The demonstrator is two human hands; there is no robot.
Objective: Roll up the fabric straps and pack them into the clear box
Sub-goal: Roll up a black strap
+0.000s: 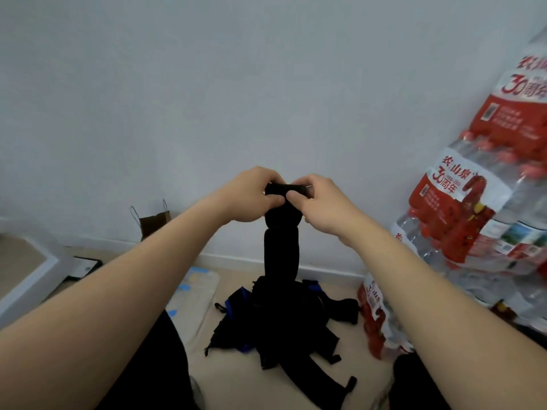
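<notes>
Rolling barely begun: left hand [251, 196] and right hand [319, 202] pinch black strap's [281, 247] top; pile [275, 321] awaits.

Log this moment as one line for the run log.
step: rolling | left hand: pinches black strap top | right hand: same | strap tail: hangs to floor pile

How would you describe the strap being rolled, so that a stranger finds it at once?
Start at the pale wall, then find the left hand and right hand raised before it. They pinch the rolled top of one black strap, which hangs down to the dark pile on the floor. Only this strap is lifted; the rest lie heaped.
</notes>
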